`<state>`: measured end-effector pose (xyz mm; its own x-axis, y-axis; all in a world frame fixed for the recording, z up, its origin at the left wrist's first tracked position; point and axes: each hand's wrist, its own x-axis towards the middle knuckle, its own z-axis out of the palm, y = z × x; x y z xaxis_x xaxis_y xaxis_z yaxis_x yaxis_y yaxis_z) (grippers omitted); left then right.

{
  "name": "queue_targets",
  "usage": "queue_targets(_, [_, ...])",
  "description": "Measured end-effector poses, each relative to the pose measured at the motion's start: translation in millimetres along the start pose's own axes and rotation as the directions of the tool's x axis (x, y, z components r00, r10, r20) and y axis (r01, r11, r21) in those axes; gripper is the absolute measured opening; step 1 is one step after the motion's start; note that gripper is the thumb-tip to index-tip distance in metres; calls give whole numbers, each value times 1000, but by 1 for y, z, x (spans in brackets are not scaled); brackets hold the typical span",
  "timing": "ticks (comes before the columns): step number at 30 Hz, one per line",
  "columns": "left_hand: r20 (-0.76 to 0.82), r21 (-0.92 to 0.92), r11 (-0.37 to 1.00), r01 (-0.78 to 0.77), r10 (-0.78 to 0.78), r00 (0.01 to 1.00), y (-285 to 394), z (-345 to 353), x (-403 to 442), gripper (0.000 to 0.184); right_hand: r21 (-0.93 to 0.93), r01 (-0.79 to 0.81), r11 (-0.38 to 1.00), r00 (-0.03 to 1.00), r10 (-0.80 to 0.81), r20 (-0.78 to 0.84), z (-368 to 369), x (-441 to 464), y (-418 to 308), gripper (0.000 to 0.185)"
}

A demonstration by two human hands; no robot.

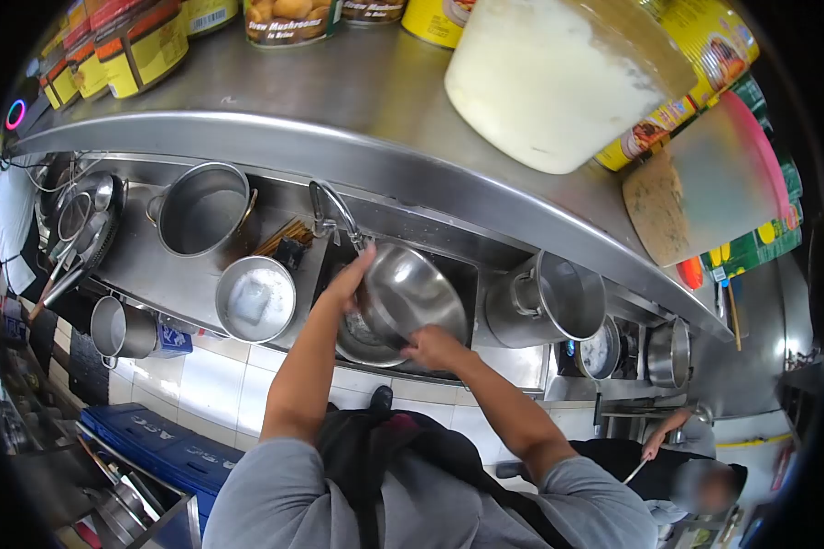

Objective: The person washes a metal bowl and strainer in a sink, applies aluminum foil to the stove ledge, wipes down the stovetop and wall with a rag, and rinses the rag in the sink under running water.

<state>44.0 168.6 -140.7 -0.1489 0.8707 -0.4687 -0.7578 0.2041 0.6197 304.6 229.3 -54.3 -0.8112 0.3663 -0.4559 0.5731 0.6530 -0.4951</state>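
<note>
Bowl (414,285) tilted over sink (466,282), hands (435,349) at rim (463,320)

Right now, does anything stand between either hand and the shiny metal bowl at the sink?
Nothing visible does: the left hand and right hand are both at the rim of the bowl. Another metal vessel sits partly behind it.

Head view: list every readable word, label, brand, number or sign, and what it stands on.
"Straw Mushrooms in Brine": the can at the top.
Neighbouring can: seems to repeat this wording, but too small to be sure.
White letters on the blue lid: too blurred to read surely.
Yellow-labelled containers, green packaging: print too small or blurred.
</note>
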Motion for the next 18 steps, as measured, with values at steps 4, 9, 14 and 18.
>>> queue_targets(4, [-242,86,991,107,-83,967,-91,-39,-63,68,-354,440,825,897,-423,128,38,0,40,30])
queue_targets(9, [-542,179,983,47,59,838,-90,-4,-137,63,423,477,770,792,-586,174,4,19,-13,52])
queue_targets(14, [-225,822,555,-130,526,821,-48,-16,-119,67,-558,340,757,765,-568,-305,-6,131,-84,55])
queue_targets(18, [-172,983,145,111,529,831,-18,-17,-81,62,-546,330,770,840,-504,-203,-56,178,-71,13])
